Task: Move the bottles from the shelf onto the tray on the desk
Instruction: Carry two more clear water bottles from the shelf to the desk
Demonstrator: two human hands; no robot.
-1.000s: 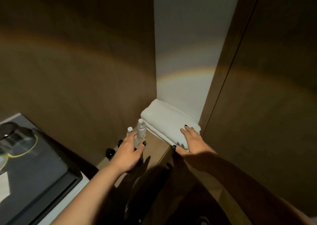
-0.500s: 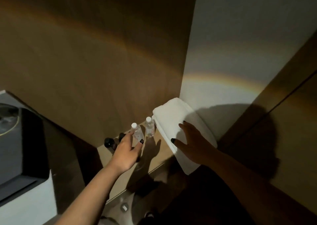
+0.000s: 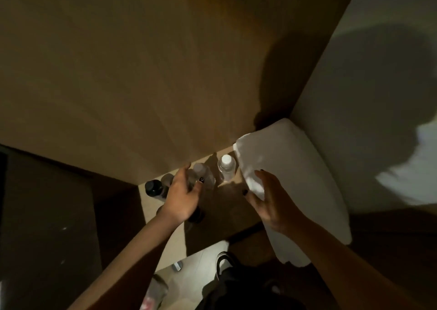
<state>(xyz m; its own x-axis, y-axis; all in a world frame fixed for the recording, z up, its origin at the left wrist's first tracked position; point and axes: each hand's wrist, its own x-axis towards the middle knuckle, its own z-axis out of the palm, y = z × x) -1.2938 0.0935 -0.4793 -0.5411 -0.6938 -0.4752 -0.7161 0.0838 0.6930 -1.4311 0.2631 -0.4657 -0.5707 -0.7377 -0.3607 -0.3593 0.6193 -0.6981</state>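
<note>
Pick-up step: left hand (image 3: 183,195) is closing around a clear bottle (image 3: 201,173) on the shelf (image 3: 227,217); right hand (image 3: 272,201) is hovering open, empty. Next move, in my judgement: lift it clear.

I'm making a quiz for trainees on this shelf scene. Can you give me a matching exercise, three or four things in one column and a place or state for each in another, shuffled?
Things:
1. clear plastic bottle with a white cap
2. dark bottle with a black cap
3. folded white towel
4. left hand

Places or states:
A. lies at the shelf's right end, hanging over the front edge
B. stands leftmost in the row along the wall
C. stands upright just left of the towel, untouched
D. fingers curled round a shadowed clear bottle

Pairs: 1-C, 2-B, 3-A, 4-D
</note>
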